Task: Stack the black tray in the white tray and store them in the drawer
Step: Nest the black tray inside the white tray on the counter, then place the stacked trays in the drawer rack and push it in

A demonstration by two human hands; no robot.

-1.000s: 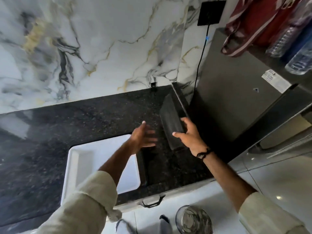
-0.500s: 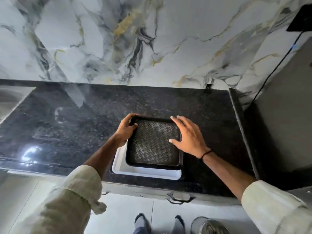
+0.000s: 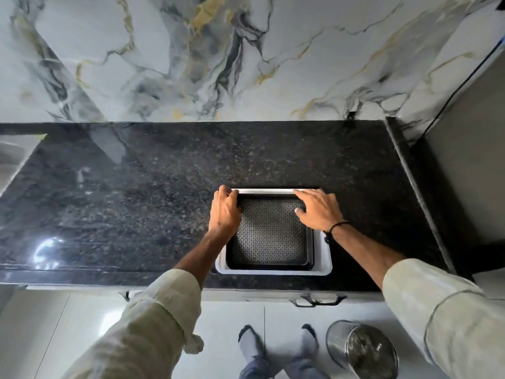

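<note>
The black tray (image 3: pixel 270 236), with a patterned mesh floor, lies nested inside the white tray (image 3: pixel 273 271) on the dark granite counter (image 3: pixel 136 201), close to its front edge. My left hand (image 3: pixel 224 212) grips the far-left corner of the stacked trays, fingers curled over the white rim. Flat over the far-right corner rests my right hand (image 3: pixel 318 209), fingers spread across the black tray's rim and the white edge. A closed drawer with a black handle (image 3: pixel 319 300) sits just below the counter edge.
A marble wall (image 3: pixel 246 56) backs the counter. A grey appliance (image 3: pixel 470 160) stands at the right end. On the floor are my feet (image 3: pixel 276 346) and a steel bin (image 3: pixel 363 348). A sink edge (image 3: pixel 13 154) shows at far left.
The black tray went from my right hand at the counter's right end into the white tray. It now sits fully nested, and both hands have shifted to the trays' far corners.
</note>
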